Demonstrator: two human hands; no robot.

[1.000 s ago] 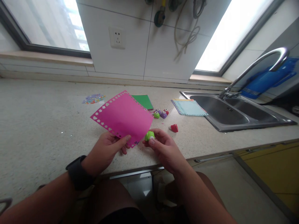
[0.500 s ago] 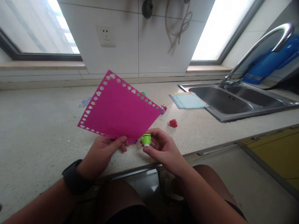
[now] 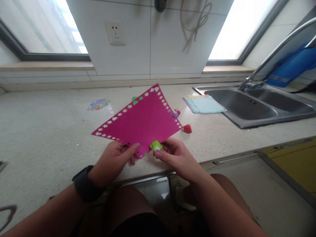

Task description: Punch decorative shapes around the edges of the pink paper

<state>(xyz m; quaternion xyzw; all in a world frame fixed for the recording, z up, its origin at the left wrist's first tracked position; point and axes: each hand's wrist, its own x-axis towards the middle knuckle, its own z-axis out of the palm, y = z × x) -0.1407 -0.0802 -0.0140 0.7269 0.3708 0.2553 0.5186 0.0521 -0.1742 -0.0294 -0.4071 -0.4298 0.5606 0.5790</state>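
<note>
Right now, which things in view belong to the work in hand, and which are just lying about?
In hand:
left hand holding the pink paper
right hand holding the green punch at the paper's edge

Lying about:
red punch
purple punch
blue paper stack
sticker scraps
sink

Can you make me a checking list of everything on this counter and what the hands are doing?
Surface: speckled pale counter, bare in front of the left arm.
Job's things: pink paper with star and heart holes punched along its edges; small green punch at its lower right edge.
Clutter: red punch, purple punch, pale blue paper stack, colourful scraps, green paper peeking from behind the pink sheet.
Hands: left hand pinches the pink paper's bottom corner; right hand grips the green punch.
Cables: a cord hangs on the tiled wall.
Surroundings: wall socket, windows, steel sink with tap.
</note>
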